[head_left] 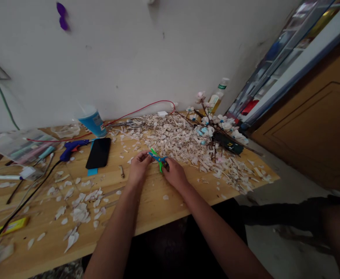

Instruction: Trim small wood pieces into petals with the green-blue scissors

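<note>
My right hand [175,173] grips a small pair of scissors [159,159] with blue and bright green parts. The blades point left, towards my left hand [140,164]. The left fingers are pinched together at the blade tips, and whatever they hold is too small to make out. Both hands are over the front middle of the wooden table. Just beyond them spreads a heap of pale petal-like scraps [170,133]. More loose pale petals [80,212] lie on the table to the left of my left forearm.
At the back right are branches with white blossoms [222,123] and a bottle [217,95]. On the left are a blue cup [93,122], a black phone [99,153], a blue glue gun [72,149], a black cord and a yellow box cutter [5,229]. Somebody's dark-clothed leg [289,215] shows at right.
</note>
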`<act>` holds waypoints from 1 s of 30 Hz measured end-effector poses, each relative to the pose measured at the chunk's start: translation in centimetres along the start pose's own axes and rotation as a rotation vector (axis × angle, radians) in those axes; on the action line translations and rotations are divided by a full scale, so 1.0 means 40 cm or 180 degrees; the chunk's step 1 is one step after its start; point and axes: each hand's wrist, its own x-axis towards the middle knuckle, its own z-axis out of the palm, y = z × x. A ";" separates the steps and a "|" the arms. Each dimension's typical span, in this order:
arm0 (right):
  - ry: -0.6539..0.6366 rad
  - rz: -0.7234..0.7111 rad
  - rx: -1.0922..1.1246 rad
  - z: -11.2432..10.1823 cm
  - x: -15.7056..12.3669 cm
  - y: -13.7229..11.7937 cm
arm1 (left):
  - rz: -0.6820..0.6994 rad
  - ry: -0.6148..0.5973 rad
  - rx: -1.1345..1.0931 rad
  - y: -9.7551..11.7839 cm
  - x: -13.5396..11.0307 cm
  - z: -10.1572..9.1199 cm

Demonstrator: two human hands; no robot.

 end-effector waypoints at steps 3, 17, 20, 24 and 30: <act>-0.0010 0.0024 -0.0004 0.001 0.002 0.002 | -0.0081 0.0042 -0.0176 -0.004 0.002 -0.002; -0.0018 -0.0041 0.0191 -0.009 0.003 -0.010 | 0.0316 -0.0104 0.0631 0.001 0.005 -0.003; -0.0044 -0.0030 0.0187 -0.010 0.001 -0.011 | 0.0304 -0.0103 0.0597 0.001 0.004 -0.003; -0.0046 -0.0018 0.0147 -0.008 0.001 -0.010 | 0.0244 -0.0136 0.0500 -0.003 0.008 -0.009; -0.0040 -0.0043 -0.0009 -0.008 0.003 -0.009 | -0.0034 -0.0023 0.0094 -0.013 0.013 -0.009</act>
